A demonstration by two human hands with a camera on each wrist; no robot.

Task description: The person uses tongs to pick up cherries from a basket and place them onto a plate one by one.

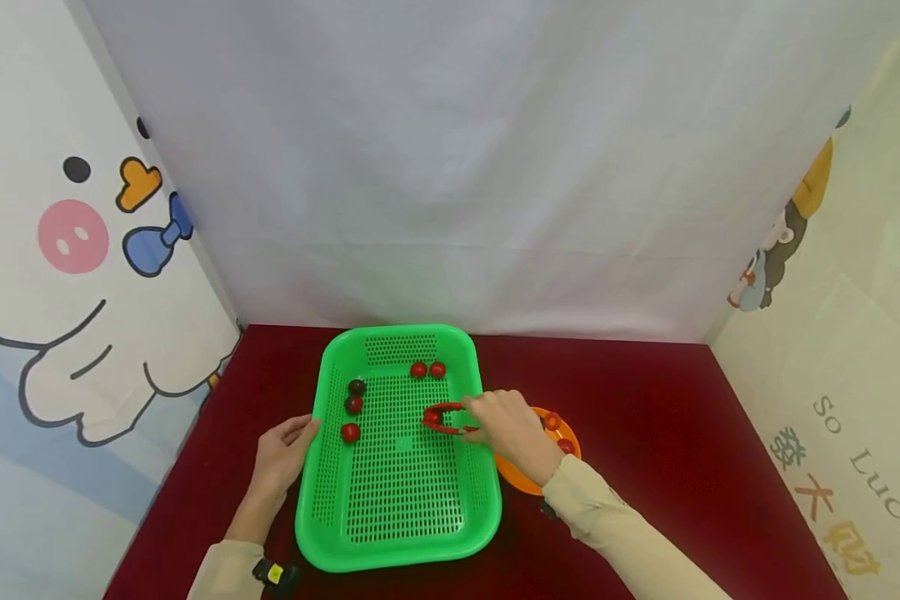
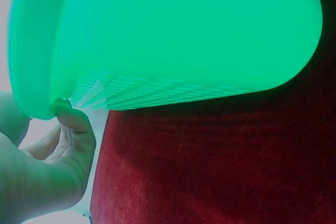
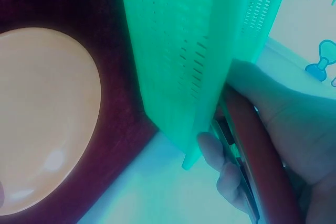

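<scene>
Red slim tongs point(image 1: 445, 429) are gripped in the right hand point(image 1: 512, 427), which I see above the near rim of a rectangular green perforated plastic basket point(image 1: 397, 560), their tips around a small round red ball point(image 1: 432, 417) just ahead of the grip; I cannot tell whether they squeeze it. Across from that grip, the left hand point(image 1: 283, 452) pinches the basket's opposite rim, likely to steady it, while a round orange plate point(image 1: 517, 478) sits just under the right hand, presumably for short reach.
</scene>
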